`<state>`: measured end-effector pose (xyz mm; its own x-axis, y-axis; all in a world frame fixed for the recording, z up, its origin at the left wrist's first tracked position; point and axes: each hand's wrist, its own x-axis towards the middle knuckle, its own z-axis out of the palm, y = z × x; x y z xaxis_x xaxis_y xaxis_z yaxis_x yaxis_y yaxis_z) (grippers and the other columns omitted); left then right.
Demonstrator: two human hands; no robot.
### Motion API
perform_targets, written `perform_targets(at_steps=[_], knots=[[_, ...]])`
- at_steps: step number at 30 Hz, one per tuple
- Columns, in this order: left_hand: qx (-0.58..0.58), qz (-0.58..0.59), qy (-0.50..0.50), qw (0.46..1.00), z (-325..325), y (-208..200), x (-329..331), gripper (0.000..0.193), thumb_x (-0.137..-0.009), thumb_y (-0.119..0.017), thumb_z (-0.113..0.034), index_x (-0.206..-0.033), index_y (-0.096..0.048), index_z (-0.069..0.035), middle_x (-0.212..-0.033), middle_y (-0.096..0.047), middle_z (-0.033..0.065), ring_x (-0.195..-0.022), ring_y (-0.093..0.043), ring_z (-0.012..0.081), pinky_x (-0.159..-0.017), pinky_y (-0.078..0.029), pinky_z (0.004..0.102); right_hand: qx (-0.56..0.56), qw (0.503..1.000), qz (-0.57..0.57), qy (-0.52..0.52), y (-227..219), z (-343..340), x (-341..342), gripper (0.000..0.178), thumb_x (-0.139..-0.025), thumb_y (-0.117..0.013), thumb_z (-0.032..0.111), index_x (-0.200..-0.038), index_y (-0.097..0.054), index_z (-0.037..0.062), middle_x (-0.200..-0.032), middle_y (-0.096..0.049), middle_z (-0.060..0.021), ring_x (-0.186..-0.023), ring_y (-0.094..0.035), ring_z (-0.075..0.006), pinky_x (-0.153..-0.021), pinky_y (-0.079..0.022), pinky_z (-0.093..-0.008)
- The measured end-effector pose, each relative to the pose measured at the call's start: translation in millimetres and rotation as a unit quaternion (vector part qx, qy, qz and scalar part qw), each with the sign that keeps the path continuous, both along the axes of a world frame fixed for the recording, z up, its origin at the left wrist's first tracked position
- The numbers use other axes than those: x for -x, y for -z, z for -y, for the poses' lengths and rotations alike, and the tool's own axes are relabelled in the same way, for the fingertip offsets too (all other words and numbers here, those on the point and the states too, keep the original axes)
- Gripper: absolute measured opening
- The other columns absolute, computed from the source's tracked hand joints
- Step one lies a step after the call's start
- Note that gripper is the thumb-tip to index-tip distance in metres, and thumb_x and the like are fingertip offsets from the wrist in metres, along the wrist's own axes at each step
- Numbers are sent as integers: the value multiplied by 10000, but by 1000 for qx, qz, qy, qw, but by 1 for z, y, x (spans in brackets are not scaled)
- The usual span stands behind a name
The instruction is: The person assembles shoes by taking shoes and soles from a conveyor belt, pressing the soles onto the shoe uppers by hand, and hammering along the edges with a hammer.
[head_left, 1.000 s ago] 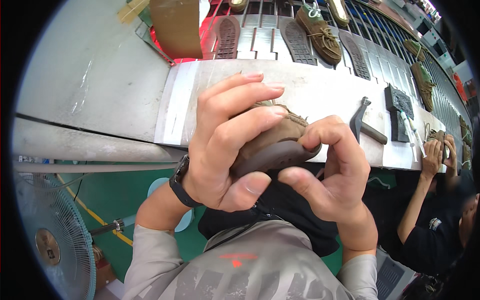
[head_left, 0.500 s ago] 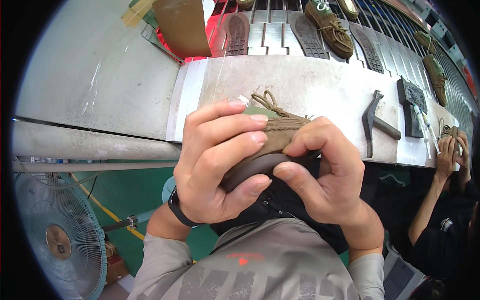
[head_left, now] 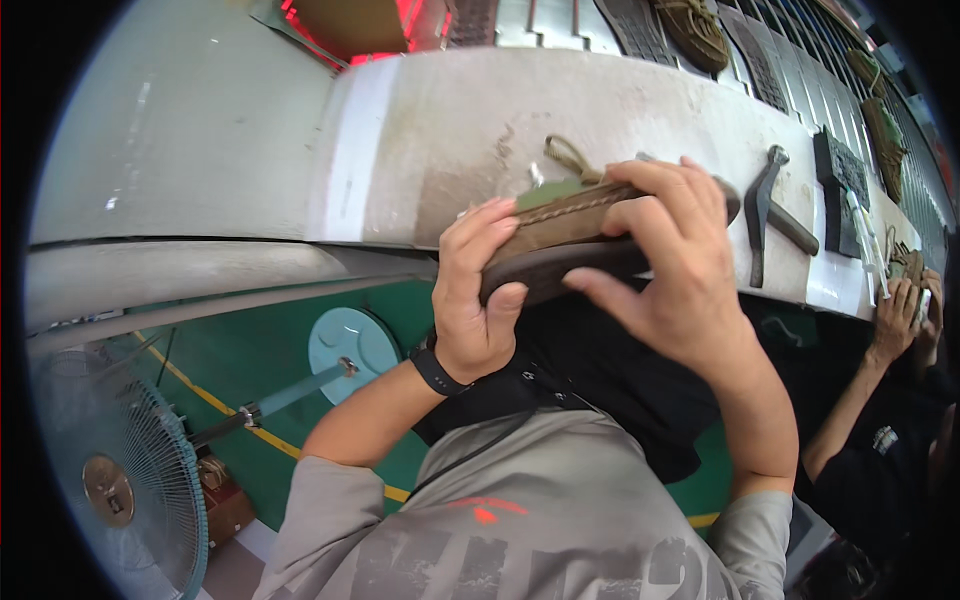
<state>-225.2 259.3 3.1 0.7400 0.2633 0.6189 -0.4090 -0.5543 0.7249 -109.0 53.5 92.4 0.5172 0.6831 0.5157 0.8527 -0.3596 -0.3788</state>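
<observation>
Over the near edge of the pale, scuffed tabletop [head_left: 600, 100], a brown-and-green moccasin-style shoe with a dark flat sole [head_left: 565, 235] lies tilted between the two bare hands, its sole turned toward the person. The left hand [head_left: 470, 310] grips one end, fingers on the upper and thumb against the sole; the right hand [head_left: 680, 260] clasps the other half, fingers curled over the upper, thumb at the sole, though its exact contact is unclear. The step in hand appears to be handling the join of sole and upper; the next move seems to call for steady left-hand support and even right-hand pressure along that seam.
</observation>
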Motion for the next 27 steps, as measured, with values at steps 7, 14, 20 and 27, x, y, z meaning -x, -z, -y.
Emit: perform_targets(at_steps=[7, 14, 20, 27], knots=[[-73, -71, 103, 989, 3, -22, -23, 489, -975, -789, -283, -1392, -686, -48, -1480, -642, 183, -1397, -596, 403, -1214, -357, 616, 42, 999, 19, -18, 12, 24, -15, 417, -695, -917, 171, -984, -625, 102, -1263, -686, -88, -1202, -644, -322, -1143, -386, -599], [-73, -42, 79, 993, 12, -22, -31, 340, -887, -843, -115, -1210, -772, -36, -1288, -758, 162, -1248, -714, 346, -1134, -464, 529, 41, 999, 1, 0, 10, 23, -10, 428, -686, -942, 155, -960, -620, 92, -1258, -727, -101, -1209, -680, -342, -1151, -407, -591], [-85, -85, 89, 989, 14, -46, -34, 282, -891, -733, 15, -1171, -749, 44, -1258, -762, 227, -1220, -729, 346, -1145, -486, 472, 42, 999, 23, -3, 11, 38, -19, 410, -704, -930, 146, -965, -620, 87, -1277, -727, -103, -1212, -679, -347, -1157, -415, -601], [-162, -81, 124, 976, 19, -56, -46, 334, -826, -874, -8, -1136, -758, 37, -1225, -774, 214, -1173, -748, 342, -1039, -575, 419, 16, 999, 35, -17, 18, 39, -22, 387, -731, -915, 149, -961, -611, 83, -1269, -735, -99, -1197, -681, -347, -1132, -438, -592]])
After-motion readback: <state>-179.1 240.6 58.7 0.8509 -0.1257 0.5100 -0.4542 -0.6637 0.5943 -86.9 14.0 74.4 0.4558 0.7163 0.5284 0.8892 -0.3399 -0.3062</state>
